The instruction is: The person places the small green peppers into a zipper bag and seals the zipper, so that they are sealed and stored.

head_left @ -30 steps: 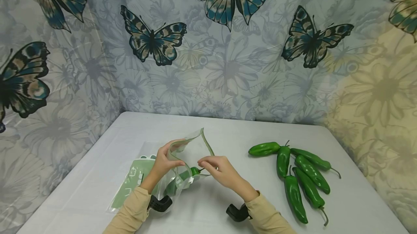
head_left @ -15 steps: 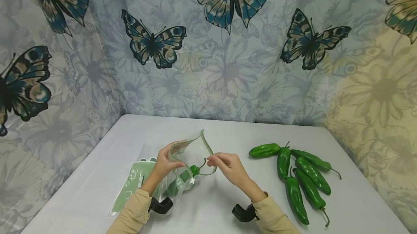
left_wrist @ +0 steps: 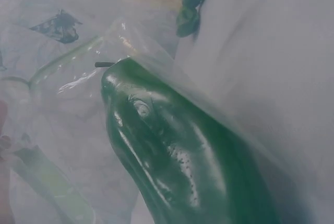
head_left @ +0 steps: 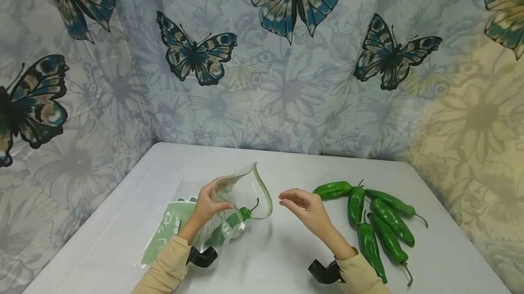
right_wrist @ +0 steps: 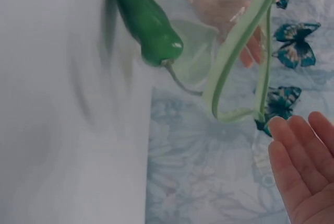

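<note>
My left hand point(head_left: 209, 203) grips the side of a clear zip bag point(head_left: 267, 194) with a pale green rim, thumb outside near the mouth. The mouth gapes to the right. Inside lies a green chili pepper point(head_left: 244, 213), its curved stem toward the opening; the left wrist view shows this pepper point(left_wrist: 172, 140) large behind the film. To the right of the rim, apart from it, my right hand point(head_left: 307, 207) holds nothing. In the right wrist view the right hand's fingers point(right_wrist: 292, 169) are loosely extended below the bag's green rim point(right_wrist: 235, 51).
Several more green chili peppers point(head_left: 390, 221) lie grouped on the right of the white table point(head_left: 286, 157). Under and beside my left forearm is a flat clear package with a green printed panel point(head_left: 163, 235). Butterfly-patterned cloth point(head_left: 286, 103) hangs behind the table.
My right hand has left the bag's right edge and moved right, with its fingers loosening. The pepper's stem now stands up inside the mouth. My left hand keeps its grip.
</note>
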`<action>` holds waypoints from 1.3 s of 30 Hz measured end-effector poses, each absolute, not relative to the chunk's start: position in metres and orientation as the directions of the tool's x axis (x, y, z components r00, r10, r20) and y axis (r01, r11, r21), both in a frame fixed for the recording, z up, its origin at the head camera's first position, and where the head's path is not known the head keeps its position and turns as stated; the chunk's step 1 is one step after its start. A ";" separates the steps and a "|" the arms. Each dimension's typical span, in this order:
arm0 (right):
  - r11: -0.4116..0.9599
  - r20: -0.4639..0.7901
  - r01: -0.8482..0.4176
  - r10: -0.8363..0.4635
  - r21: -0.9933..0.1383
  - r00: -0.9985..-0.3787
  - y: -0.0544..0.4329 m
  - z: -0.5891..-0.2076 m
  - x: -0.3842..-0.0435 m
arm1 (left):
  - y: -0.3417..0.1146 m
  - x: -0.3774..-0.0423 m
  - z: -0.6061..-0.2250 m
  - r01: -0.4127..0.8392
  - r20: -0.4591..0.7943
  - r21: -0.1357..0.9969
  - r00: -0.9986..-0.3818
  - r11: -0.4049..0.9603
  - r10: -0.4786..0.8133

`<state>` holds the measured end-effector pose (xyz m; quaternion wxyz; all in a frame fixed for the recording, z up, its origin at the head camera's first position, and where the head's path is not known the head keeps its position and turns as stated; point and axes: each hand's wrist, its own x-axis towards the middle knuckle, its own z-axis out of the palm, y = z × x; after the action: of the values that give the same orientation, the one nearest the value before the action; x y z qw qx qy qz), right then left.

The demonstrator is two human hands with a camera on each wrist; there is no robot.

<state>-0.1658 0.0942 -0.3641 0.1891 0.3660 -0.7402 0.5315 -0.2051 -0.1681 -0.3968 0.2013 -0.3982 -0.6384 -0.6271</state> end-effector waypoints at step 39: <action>0.567 0.577 -0.439 0.079 -0.697 -0.813 0.272 -0.461 -0.190 | -0.173 -0.223 -0.415 0.774 0.792 0.608 -0.577 -0.176 0.196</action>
<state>-0.1902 0.2715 -0.4606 0.2862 0.1073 -0.8377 0.4526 -0.2233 -0.1731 -0.4149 0.2215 -0.4027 -0.6025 -0.6525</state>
